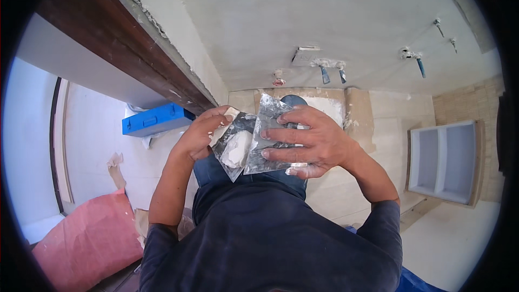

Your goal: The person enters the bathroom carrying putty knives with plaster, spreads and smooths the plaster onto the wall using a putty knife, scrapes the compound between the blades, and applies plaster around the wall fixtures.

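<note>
In my left hand (pixel 201 134), thumb on top, is a flat metal putty blade (pixel 231 172) with a pale strip along its gripped edge. A thick lump of white putty (pixel 236 149) lies on it. My right hand (pixel 324 143) grips a second putty blade (pixel 268 106), its fingers laid across the smeared metal face and the thumb at the lower edge. The two blades meet or overlap side by side in front of my waist; their exact contact is hard to make out. White putty sticks to my right fingers.
The grey plastered wall (pixel 243 32) ahead carries blue-handled valves (pixel 324 73) and pipe stubs. A dark wooden door frame (pixel 124 38) stands at left, near a blue case (pixel 154 120). Pink sheeting (pixel 92 238) lies lower left. A framed white niche (pixel 446 162) is at right.
</note>
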Available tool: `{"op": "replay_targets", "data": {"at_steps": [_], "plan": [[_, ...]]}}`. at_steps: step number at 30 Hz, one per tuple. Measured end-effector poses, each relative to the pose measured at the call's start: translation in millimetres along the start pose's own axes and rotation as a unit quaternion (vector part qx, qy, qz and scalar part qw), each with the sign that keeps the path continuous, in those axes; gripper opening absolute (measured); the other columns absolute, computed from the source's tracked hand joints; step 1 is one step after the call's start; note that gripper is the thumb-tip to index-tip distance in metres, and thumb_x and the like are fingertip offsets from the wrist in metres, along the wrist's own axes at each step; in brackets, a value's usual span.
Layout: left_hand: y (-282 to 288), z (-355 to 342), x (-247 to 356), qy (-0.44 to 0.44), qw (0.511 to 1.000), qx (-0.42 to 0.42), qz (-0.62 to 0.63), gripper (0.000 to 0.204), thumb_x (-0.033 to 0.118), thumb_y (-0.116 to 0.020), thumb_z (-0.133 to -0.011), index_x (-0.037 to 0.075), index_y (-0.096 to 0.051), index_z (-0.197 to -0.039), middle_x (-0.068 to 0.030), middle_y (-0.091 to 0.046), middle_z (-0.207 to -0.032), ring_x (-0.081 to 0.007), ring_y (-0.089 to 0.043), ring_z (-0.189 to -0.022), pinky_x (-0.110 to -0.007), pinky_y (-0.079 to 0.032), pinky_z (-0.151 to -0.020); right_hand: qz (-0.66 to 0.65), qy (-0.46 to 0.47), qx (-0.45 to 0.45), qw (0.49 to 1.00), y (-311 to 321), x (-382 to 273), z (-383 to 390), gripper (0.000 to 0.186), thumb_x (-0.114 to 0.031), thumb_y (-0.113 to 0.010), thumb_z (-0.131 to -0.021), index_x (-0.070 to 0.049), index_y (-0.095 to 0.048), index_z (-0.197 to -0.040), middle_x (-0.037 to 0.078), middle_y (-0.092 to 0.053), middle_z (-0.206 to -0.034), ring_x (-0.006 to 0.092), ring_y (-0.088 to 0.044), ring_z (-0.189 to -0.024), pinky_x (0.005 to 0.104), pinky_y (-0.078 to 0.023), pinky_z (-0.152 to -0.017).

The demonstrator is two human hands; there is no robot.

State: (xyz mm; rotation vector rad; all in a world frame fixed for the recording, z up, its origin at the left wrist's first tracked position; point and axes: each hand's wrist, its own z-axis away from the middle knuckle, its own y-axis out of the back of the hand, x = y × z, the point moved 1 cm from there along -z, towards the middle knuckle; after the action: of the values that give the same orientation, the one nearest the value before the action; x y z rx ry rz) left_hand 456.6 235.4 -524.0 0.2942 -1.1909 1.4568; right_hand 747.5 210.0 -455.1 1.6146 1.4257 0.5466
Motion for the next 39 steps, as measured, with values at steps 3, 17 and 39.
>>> {"op": "replay_targets", "data": {"at_steps": [3, 17, 39], "plan": [[8, -4, 1, 0.014, 0.999, -0.032, 0.000, 0.039, 0.012, -0.059, -0.097, -0.006, -0.057, -0.131, -0.0121, -0.070, -0.116, -0.0186, -0.070, -0.103, -0.031, -0.056, -0.088, -0.033, 0.009, -0.047, 0.998, -3, -3, -5, 0.045, -0.036, -0.067, -0.082, -0.022, -0.074, -0.123, 0.003, -0.065, -0.136, 0.0311, -0.060, -0.107, 0.0467, -0.052, -0.091], [27, -5, 0, -0.154, 0.979, 0.129, 0.020, 0.035, 0.015, -0.052, -0.098, -0.002, -0.061, -0.128, -0.0137, -0.068, -0.119, -0.0241, -0.068, -0.108, -0.038, -0.055, -0.096, -0.316, -0.166, 0.211, 0.910, -15, 66, 91, 0.047, -0.044, -0.055, -0.099, -0.006, -0.072, -0.122, 0.010, -0.071, -0.126, 0.0330, -0.065, -0.112, 0.0475, -0.054, -0.086], [133, 17, 62, -0.243, 0.951, 0.189, -0.016, 0.062, 0.037, -0.060, -0.100, 0.006, -0.047, -0.152, -0.0129, -0.053, -0.150, -0.0300, -0.052, -0.134, -0.043, -0.044, -0.112, 0.091, -0.572, 0.663, 0.474, 103, 227, 281, 0.034, -0.025, -0.061, -0.099, 0.001, -0.070, -0.120, 0.020, -0.075, -0.102, 0.0331, -0.073, -0.094, 0.0445, -0.056, -0.082]]}}
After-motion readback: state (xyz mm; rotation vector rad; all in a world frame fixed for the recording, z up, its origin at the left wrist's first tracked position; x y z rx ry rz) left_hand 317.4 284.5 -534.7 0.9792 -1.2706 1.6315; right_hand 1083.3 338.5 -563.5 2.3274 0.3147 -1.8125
